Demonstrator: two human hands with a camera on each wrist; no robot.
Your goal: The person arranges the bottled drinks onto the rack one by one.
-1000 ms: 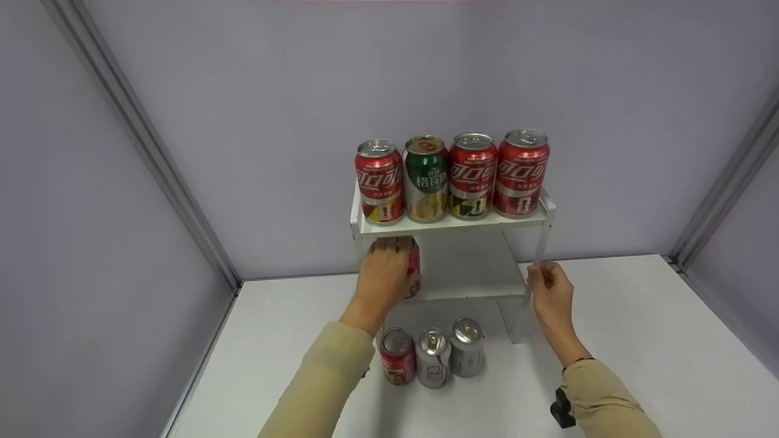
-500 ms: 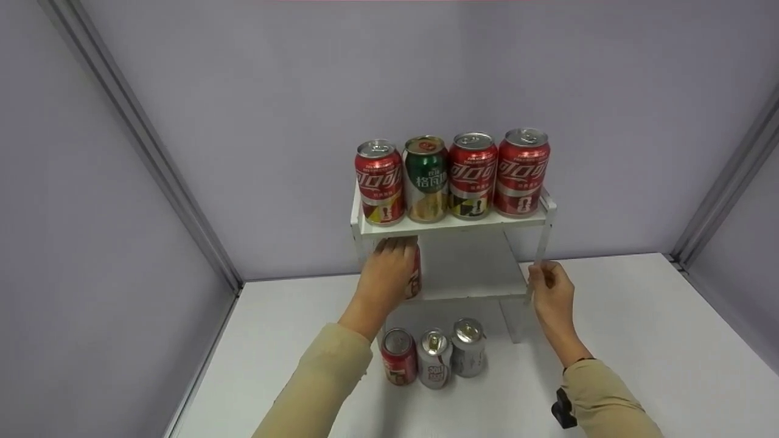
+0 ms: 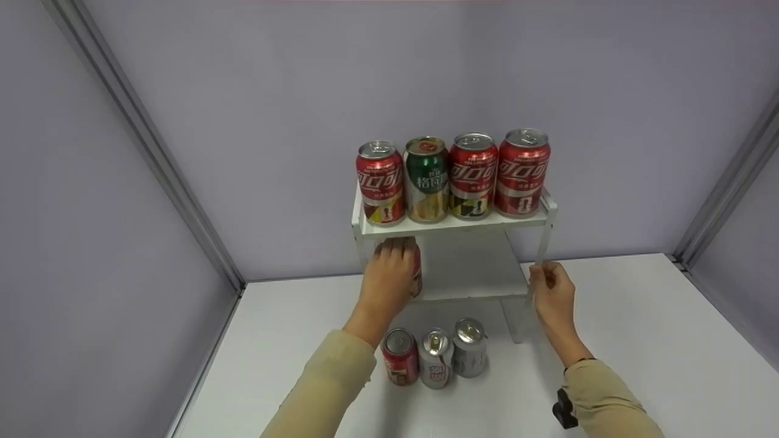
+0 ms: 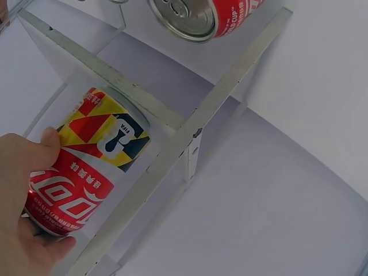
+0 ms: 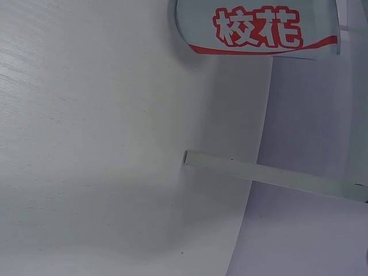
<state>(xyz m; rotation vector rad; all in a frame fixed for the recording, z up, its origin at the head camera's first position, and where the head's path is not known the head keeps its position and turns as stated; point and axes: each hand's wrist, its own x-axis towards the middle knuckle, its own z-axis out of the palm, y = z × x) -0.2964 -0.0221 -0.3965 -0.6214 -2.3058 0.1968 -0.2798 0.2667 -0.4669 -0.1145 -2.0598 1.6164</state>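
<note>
My left hand (image 3: 384,277) reaches under the top shelf at the left end of a white two-tier rack (image 3: 453,227). It grips a red cola can (image 4: 86,167) around its lid end; the can's base faces down toward the middle shelf (image 3: 475,286). From the left wrist view, the thumb lies along the can's side and fingers bend over its top. Whether its base touches the shelf I cannot tell. My right hand (image 3: 554,297) pinches the rack's right front upright between thumb and fingers. The right wrist view does not show that hand.
On the top shelf stand red cola cans (image 3: 523,173) and one green-and-gold can (image 3: 427,179) in a row. Below, a red can (image 3: 400,358) and two silver cans (image 3: 436,359) stand on the white table (image 3: 292,353). Grey walls (image 3: 304,121) enclose the table.
My left hand has shifted slightly to the right on the can, which has barely moved. The right hand keeps its place on the upright.
</note>
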